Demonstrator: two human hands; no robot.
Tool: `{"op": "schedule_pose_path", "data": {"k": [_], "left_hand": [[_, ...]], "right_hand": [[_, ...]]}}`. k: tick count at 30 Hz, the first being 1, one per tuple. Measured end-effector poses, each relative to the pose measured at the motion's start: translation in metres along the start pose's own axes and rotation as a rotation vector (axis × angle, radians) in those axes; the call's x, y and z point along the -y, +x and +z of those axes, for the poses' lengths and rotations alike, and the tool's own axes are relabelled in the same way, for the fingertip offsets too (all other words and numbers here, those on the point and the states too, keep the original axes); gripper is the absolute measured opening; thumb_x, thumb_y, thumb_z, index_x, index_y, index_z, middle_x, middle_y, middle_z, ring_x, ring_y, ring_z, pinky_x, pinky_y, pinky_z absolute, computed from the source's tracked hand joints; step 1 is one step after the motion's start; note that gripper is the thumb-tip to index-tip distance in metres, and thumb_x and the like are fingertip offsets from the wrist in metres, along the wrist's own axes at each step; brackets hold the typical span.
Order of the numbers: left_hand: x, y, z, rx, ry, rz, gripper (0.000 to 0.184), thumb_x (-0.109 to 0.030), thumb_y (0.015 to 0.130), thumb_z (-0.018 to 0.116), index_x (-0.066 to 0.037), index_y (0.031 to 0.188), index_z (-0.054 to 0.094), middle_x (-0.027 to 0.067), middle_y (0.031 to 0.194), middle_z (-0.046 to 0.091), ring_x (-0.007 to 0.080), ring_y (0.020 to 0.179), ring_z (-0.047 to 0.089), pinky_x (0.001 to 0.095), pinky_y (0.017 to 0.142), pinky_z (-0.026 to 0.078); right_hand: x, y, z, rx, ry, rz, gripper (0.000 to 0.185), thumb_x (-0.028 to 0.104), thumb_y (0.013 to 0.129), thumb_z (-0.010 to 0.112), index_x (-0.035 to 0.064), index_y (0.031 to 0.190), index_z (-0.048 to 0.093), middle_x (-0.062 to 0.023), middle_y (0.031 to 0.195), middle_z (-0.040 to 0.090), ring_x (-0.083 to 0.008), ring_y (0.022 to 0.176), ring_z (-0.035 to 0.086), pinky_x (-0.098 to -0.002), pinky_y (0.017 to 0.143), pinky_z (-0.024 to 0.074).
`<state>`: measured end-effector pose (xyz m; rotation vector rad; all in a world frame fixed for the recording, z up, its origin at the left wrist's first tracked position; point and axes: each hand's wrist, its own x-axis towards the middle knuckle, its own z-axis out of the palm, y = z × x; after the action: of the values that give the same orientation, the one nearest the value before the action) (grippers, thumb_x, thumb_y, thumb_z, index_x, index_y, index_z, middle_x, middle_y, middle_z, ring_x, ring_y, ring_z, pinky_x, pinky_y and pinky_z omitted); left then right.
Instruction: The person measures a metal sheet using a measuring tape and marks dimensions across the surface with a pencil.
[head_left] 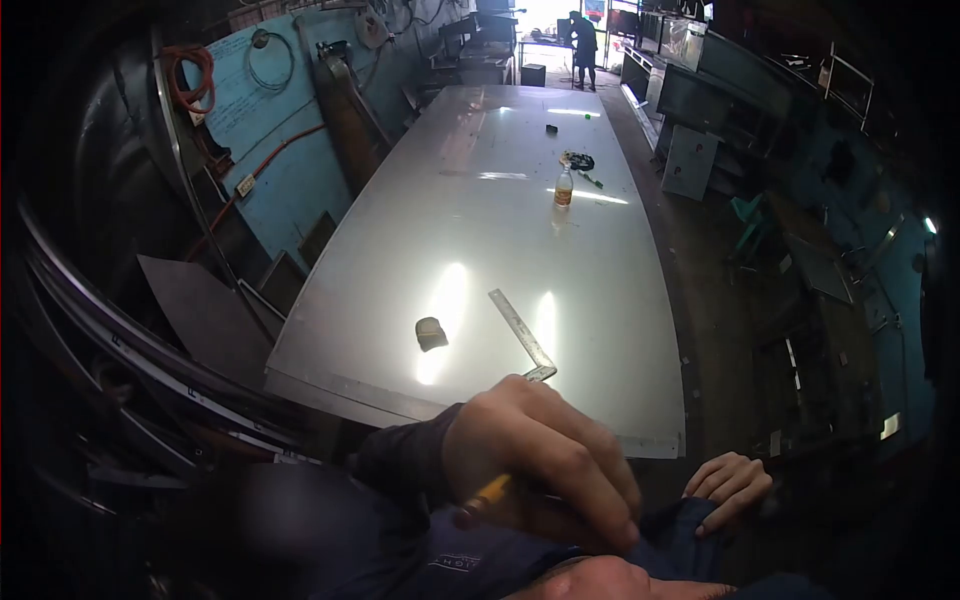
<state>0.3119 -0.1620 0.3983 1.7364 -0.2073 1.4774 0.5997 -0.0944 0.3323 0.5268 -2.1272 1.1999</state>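
Apparently uncut, the smooth, glossy metal surface (600,260) carries a flat L-shaped square (522,331) near its close end; any marking is too faint to tell. The left hand's (545,440) fingers curl around a slim yellow piece (490,493); the right hand's (728,484) bend loosely over blue cloth (682,522), their hold unclear

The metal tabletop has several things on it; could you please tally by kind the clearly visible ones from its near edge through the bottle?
L-shaped metal square: 1
Rounded beige object, exact type unclear: 1
Bottle: 1
Total: 3
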Motion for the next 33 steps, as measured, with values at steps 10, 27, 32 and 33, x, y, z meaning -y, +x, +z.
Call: {"op": "schedule_pose_path", "data": {"k": [10, 27, 32, 33], "left_hand": [[-0.005, 0.007, 0.016, 0.028, 0.08, 0.129, 0.009, -0.005, 0.081, 0.064, 0.004, 0.082, 0.068, 0.0182, 0.069, 0.062, 0.0112, 0.041, 0.052, 0.0176, 0.033, 0.038], [-0.004, -0.007, -0.004, -0.247, 0.352, -0.071, 0.014, 0.002, 0.076, 0.068, 0.001, 0.088, 0.062, 0.0094, 0.081, 0.058, 0.0117, 0.067, 0.057, 0.0224, 0.054, 0.044], [0.08, -0.076, -0.058, -0.537, 0.59, -0.644, 0.01, -0.007, 0.086, 0.062, 0.0, 0.093, 0.06, 0.0039, 0.086, 0.06, 0.0095, 0.083, 0.056, 0.0238, 0.077, 0.045], [0.093, -0.099, -0.068, -0.559, 0.69, -0.747, 0.012, -0.009, 0.086, 0.062, 0.0, 0.094, 0.06, 0.0044, 0.086, 0.06, 0.01, 0.084, 0.056, 0.0239, 0.077, 0.045]], "right_hand": [[-0.004, 0.007, 0.01, -0.032, -0.023, -0.063, 0.015, 0.009, 0.083, 0.063, -0.0036, 0.078, 0.069, -0.0109, 0.06, 0.063, -0.0206, 0.055, 0.064, -0.0327, 0.065, 0.0537], [0.007, 0.013, 0.004, -0.083, 0.249, -0.341, 0.044, 0.036, 0.091, 0.054, -0.0007, 0.069, 0.068, -0.007, 0.052, 0.059, -0.015, 0.05, 0.06, -0.0451, 0.079, 0.0476], [0.034, 0.078, 0.036, -0.212, 0.102, -0.568, 0.03, -0.005, 0.081, 0.051, 0.0043, 0.052, 0.055, -0.0009, 0.049, 0.05, -0.0141, 0.048, 0.055, -0.0406, 0.071, 0.0528], [0.033, 0.093, 0.031, -0.103, 0.164, -0.623, 0.028, -0.002, 0.082, 0.052, 0.0067, 0.055, 0.055, -0.0017, 0.051, 0.052, -0.0132, 0.046, 0.053, -0.0459, 0.076, 0.0514]]}}
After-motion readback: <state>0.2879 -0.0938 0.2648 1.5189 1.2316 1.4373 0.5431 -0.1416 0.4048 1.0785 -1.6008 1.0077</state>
